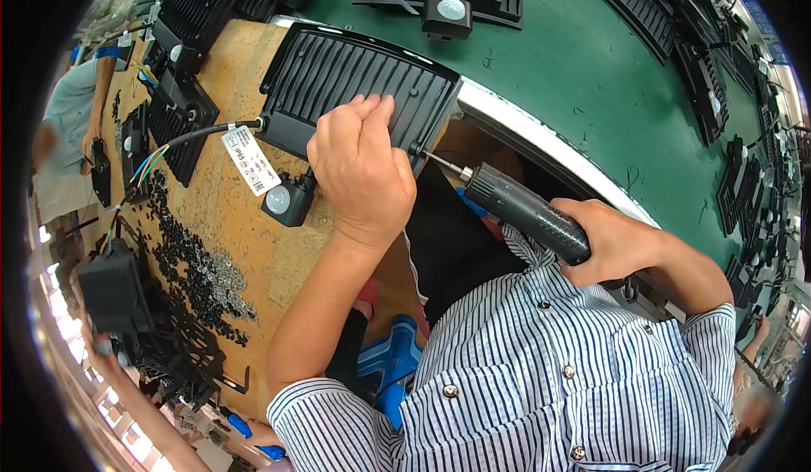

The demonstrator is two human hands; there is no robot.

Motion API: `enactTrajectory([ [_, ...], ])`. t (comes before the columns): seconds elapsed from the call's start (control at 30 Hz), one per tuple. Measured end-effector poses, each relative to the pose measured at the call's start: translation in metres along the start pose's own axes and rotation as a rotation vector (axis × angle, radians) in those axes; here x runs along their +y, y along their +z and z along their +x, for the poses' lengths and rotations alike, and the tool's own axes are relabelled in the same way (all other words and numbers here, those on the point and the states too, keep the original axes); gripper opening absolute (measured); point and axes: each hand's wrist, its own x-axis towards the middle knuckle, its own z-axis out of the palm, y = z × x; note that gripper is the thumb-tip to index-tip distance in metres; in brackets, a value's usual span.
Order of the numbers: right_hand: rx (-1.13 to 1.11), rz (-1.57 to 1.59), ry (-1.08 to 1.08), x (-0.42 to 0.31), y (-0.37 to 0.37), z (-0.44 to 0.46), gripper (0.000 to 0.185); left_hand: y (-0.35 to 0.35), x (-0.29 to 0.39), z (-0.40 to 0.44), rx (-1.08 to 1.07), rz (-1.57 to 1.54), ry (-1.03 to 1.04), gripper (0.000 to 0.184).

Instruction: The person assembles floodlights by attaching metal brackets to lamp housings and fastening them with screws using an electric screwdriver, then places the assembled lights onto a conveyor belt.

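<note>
A black finned housing point(363, 75) lies tilted across the table edge. My left hand point(363, 172) is closed over its lower edge with fingers curled on the fins; the thumb is hidden. In my right hand point(604, 240) is a black power screwdriver point(528, 214), its thin bit pointing left, with the tip at the housing's lower right corner. A cable with coloured wires leaves the housing's left side. A white printed label point(250, 161) hangs by it, and a black sensor point(287, 202) with a white dome sits below the housing.
Small black parts point(182, 257) and silvery screws point(224, 286) are heaped on the wooden board point(283, 257). More housings point(634, 12) lie on the green surface point(549, 75). Black brackets point(182, 345) are piled lower left. Other people point(76, 100) are at the left and right edges.
</note>
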Motion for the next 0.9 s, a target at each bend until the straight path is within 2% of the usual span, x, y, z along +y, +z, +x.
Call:
enactTrajectory([
  [0.2, -0.065, 0.067, -0.047, 0.011, -0.004, 0.005, 0.037, 0.000, 0.001, 0.000, -0.005, -0.012, 0.003, 0.040],
  [0.3, -0.310, 0.467, 0.071, 0.016, -0.005, 0.007, 0.036, -0.001, 0.002, 0.000, -0.007, -0.004, -0.005, 0.040],
  [0.43, -0.322, 0.603, 0.067, 0.021, 0.000, 0.011, 0.037, 0.000, 0.000, 0.000, -0.003, -0.010, -0.009, 0.039],
  [0.53, -0.441, 0.765, 0.085, 0.025, -0.008, 0.015, 0.038, 0.000, 0.000, 0.002, 0.000, -0.007, 0.001, 0.039],
  [0.67, -0.542, 0.931, 0.009, 0.044, -0.004, 0.023, 0.040, -0.001, 0.000, 0.001, -0.004, -0.004, -0.004, 0.039],
  [0.9, -0.492, 0.916, -0.011, 0.041, 0.001, 0.017, 0.036, -0.002, 0.003, 0.003, -0.003, 0.001, -0.006, 0.038],
])
